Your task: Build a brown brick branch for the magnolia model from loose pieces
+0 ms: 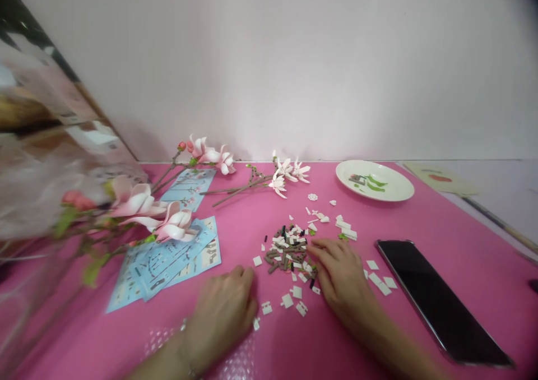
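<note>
A small heap of loose building pieces (286,249), brown, white and black, lies mid-table. My right hand (342,270) rests at the heap's right edge, fingers stretched out and fingertips touching the pieces. Left of the heap, my left hand (225,307) lies on the table with its fingers curled in; whatever it may hold is hidden. Several flat white pieces (287,301) are scattered between the two hands. More white pieces (380,283) lie right of my right hand, and a white ring-shaped piece (312,197) sits beyond the heap.
Pink magnolia stems (174,223) lie at left over blue instruction sheets (185,262). White-flowered stems (277,181) lie at the back. A white plate (389,192) with green pieces stands back right. A black phone (439,301) lies right. A wall (294,72) bounds the pink table (247,223).
</note>
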### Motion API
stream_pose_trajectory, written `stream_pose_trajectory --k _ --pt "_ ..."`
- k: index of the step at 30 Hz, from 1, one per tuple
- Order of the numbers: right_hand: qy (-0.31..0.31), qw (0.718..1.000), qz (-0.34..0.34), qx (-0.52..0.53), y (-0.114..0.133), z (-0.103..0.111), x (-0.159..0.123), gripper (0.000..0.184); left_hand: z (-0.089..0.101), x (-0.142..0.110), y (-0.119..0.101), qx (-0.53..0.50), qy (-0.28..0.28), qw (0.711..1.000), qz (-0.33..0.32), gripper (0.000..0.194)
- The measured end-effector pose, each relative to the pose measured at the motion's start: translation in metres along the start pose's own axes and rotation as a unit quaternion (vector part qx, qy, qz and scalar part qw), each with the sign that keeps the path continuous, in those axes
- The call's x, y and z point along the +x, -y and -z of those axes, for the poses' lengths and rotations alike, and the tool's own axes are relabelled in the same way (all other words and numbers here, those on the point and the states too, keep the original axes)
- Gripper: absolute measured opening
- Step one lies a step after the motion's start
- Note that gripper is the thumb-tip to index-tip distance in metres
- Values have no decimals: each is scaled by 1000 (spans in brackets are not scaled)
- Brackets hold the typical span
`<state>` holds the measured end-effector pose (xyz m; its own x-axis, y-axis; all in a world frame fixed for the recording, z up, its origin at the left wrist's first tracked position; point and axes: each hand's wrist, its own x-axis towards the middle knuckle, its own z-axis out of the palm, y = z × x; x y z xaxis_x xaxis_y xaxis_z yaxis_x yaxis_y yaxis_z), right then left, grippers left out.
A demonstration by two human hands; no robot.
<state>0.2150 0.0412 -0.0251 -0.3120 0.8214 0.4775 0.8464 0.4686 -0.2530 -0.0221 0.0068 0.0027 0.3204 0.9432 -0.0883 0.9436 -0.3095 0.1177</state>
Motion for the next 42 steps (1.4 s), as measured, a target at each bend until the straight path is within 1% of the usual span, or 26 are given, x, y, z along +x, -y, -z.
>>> stream_pose_trajectory --k 4,7,11,16,18,22,27,29,33,36,38,39,40,42 --pt "10 999 15 -42 -4 -7 -1 39 -1 -1 -2 -4 11 1000 2 20" --pt "34 998 20 -56 -1 -9 -2 42 0 0 -3 -12 24 1000 9 23" --pt "70 995 33 -62 3 -8 0 46 2 2 -4 -32 42 999 10 22" --pt "100 993 23 -63 1 -11 2 47 0 4 -4 -49 34 998 12 20" --pt "95 994 12 -54 -2 -12 1 44 0 4 -5 -63 28 998 10 20" --pt "57 998 -7 -25 -5 -12 0 36 3 4 -7 -120 7 993 -4 19" --pt "34 999 -9 -4 -5 -11 0 32 4 1 -7 -237 -34 971 -26 17" --pt "34 999 -10 5 -4 -9 1 30 1 1 -6 -282 -50 958 -24 16" --pt "22 999 -12 32 -2 -3 4 23 -12 2 -7 -368 -56 928 -18 14" --pt "13 998 -11 55 -3 -1 4 18 -20 5 -8 -439 -60 896 -10 10" --pt "9 998 -11 60 -4 -1 4 16 -23 7 -10 -502 -53 863 2 8" --pt "6 998 -10 61 -5 -2 3 15 -24 8 -11 -538 -44 841 12 8" --pt "4 998 -9 63 -6 -3 2 14 -24 9 -12 -576 -32 816 24 9" --pt "-1 998 -7 66 -7 -4 2 14 -24 10 -14 -652 -4 757 45 14"
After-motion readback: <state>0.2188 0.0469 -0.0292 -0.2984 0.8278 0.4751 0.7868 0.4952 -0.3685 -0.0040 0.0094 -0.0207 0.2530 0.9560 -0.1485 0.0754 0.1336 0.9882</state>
